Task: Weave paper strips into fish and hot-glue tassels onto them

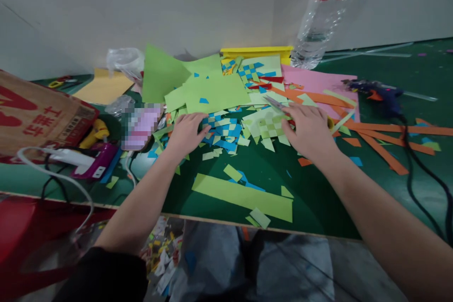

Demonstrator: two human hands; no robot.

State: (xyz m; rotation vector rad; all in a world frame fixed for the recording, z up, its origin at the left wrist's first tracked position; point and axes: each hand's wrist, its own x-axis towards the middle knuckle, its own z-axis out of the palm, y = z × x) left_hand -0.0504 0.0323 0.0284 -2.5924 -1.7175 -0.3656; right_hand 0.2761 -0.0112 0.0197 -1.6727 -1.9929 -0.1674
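Observation:
My left hand (pixel 187 133) lies palm down with its fingers curled onto a blue and green woven paper piece (pixel 222 131) on the green table (pixel 311 198). My right hand (pixel 308 130) is closed round a pair of scissors (pixel 274 102), whose blades point left above a pale green woven paper piece (pixel 266 125). Small paper offcuts lie scattered around both hands. A long light-green strip (pixel 244 197) lies near the table's front edge.
Green paper sheets (pixel 198 87), a pink sheet (pixel 318 82), orange strips (pixel 382 134) and a blue glue gun (pixel 380 94) with its black cable lie behind and right. A plastic bottle (pixel 320 19) stands at the back. A cardboard box (pixel 35 113) and white cable sit left.

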